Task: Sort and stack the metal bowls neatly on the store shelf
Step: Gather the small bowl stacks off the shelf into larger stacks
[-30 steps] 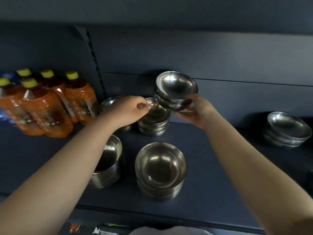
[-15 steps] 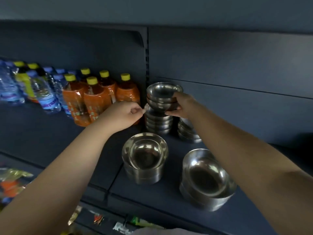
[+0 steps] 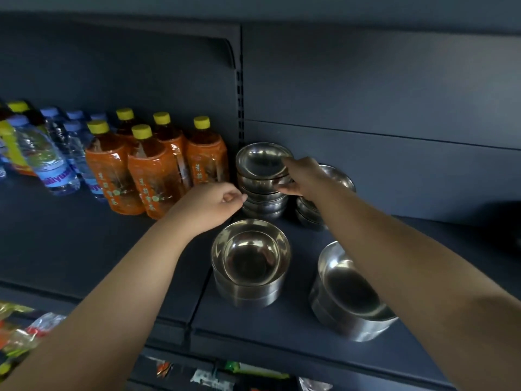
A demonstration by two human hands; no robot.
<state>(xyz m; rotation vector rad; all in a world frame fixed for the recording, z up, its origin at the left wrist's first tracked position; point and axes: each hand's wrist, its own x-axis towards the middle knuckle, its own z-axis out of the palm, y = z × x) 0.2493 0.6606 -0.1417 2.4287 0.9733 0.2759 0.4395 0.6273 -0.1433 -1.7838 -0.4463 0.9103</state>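
Surroundings: orange bottles (image 3: 158,176) with yellow caps stand in a cluster at the back left of the shelf, the nearest just beside the rear bowl stack. Left of them, clear water bottles (image 3: 53,162) with blue caps. Below the shelf edge, packaged goods (image 3: 19,334), too blurred to identify. My right forearm crosses over the front right stack (image 3: 346,303) and hides part of it; my right hand hides most of the back right stack (image 3: 310,213).

Surface: dark blue metal shelf (image 3: 84,249), matching back panel, slotted upright (image 3: 240,108) between two bays.

Bowls: four stacks of metal bowls. Back left stack (image 3: 263,204) against the panel; front left stack (image 3: 251,263) near the shelf edge, top bowl sitting off-centre in the one beneath.

Hands: my right hand (image 3: 303,176) grips the top bowls (image 3: 262,167) of the back left stack, fingers curled round the right rim, thumb underneath. These bowls sit on or just above the stack; cannot tell if contact is made. My left hand (image 3: 214,204) is curled, fingertips pinched at the left edge of the same stack.
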